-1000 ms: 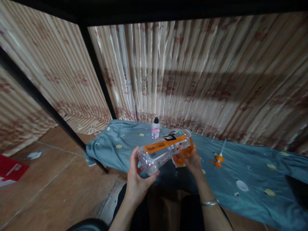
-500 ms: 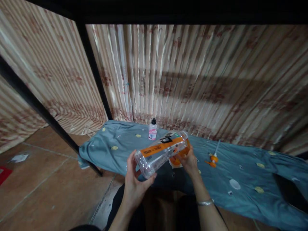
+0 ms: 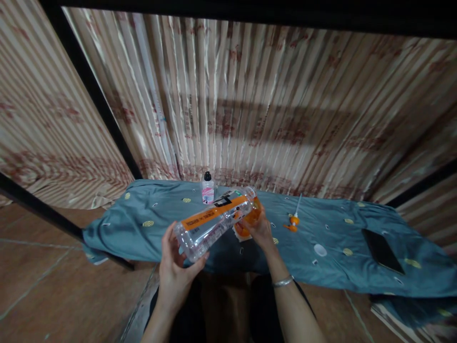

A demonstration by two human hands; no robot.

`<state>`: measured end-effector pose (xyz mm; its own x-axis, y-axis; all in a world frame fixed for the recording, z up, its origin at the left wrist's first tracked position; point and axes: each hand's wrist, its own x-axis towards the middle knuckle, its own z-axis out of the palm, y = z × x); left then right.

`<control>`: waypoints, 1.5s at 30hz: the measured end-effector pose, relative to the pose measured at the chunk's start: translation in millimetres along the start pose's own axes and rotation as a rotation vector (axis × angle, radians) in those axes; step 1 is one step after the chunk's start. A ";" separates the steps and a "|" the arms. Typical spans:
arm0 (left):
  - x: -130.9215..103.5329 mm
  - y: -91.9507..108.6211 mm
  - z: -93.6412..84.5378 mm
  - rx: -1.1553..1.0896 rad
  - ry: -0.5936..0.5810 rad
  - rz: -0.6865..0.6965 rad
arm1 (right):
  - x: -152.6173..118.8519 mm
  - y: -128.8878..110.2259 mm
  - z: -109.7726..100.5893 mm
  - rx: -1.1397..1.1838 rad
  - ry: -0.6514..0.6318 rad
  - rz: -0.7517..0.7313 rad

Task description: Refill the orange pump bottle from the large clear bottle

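A large clear bottle (image 3: 214, 221) with an orange and grey label is tilted, its neck toward the upper right. My left hand (image 3: 178, 267) is wrapped round its base end. My right hand (image 3: 260, 229) is closed on an orange translucent bottle (image 3: 253, 213), which sits beside and partly behind the clear bottle's neck. How the two mouths meet is hidden. Behind them a small bottle (image 3: 208, 189) with a pink label and black cap stands upright. To the right lies an orange pump head (image 3: 293, 222) with a pale tube.
A teal patterned cloth (image 3: 332, 271) covers the low surface. On it lie a black phone (image 3: 382, 250) and a white round disc (image 3: 320, 250). Dark metal posts (image 3: 103, 109) stand at left and right, with a striped curtain (image 3: 250, 95) behind.
The camera view has shifted to the right, so the hands and objects appear further left. Both hands keep their grips, and the large bottle stays tilted in much the same way.
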<state>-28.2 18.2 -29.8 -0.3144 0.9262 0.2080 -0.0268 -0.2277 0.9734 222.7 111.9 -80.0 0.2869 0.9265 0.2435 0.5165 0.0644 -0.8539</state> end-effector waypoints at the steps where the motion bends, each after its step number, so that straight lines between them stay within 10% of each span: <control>1: 0.4 1.0 -0.2 0.001 -0.005 -0.004 | 0.0 0.2 0.1 0.002 0.001 -0.006; 45: 12.0 5.6 -4.0 0.017 -0.048 0.006 | 3.3 5.8 0.4 -0.076 -0.001 0.037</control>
<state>-35.9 26.9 -22.3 -0.2688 0.9382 0.2179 -0.0092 -0.2287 0.9734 226.3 115.5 -84.3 0.3063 0.9281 0.2115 0.5650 0.0016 -0.8251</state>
